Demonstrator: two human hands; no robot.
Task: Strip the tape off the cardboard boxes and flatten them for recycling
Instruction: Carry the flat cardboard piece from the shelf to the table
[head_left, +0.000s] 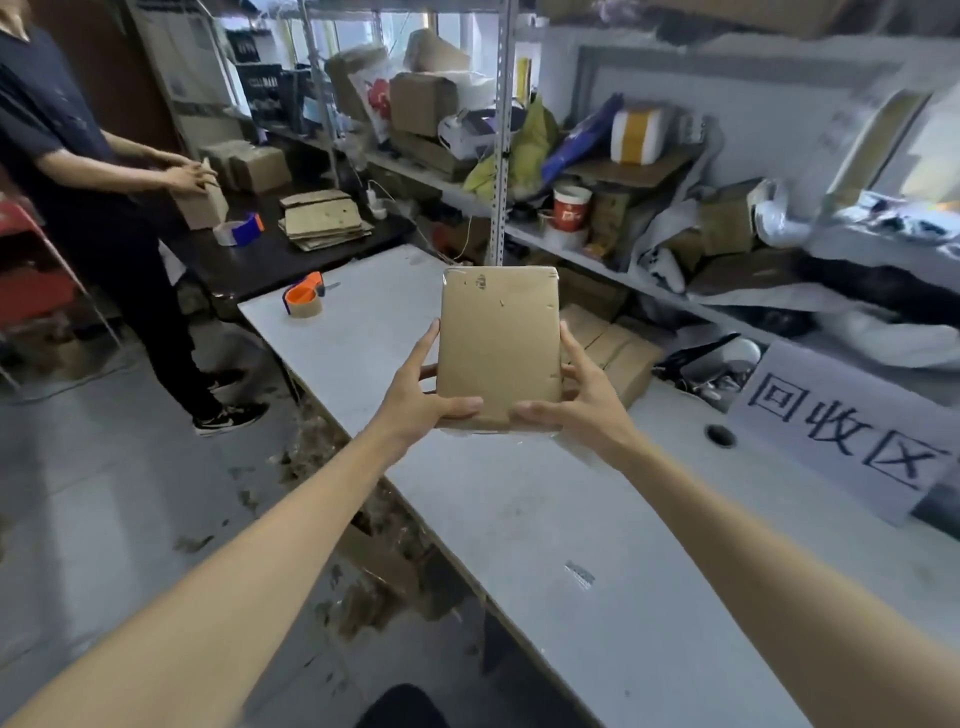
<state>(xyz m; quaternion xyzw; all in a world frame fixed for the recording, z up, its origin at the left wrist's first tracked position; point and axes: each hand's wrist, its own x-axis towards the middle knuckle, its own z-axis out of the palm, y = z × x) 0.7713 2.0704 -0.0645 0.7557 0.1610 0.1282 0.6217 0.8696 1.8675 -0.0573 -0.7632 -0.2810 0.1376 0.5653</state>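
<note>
While both hands (426, 400) grip its lower edge, box (498, 343) stands upright.

A: What's on the white bench (519, 519)?
B: An orange tape dispenser (304, 301) at its far end, a handwritten paper sign (841, 431) on the right.
A: And left?
B: A person in dark clothes (78, 156), beside a black bench (270, 257).

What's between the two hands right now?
The cardboard box: left hand and right hand grip its lower sides, thumbs on the front, above the white table. Head view shows it.
</note>
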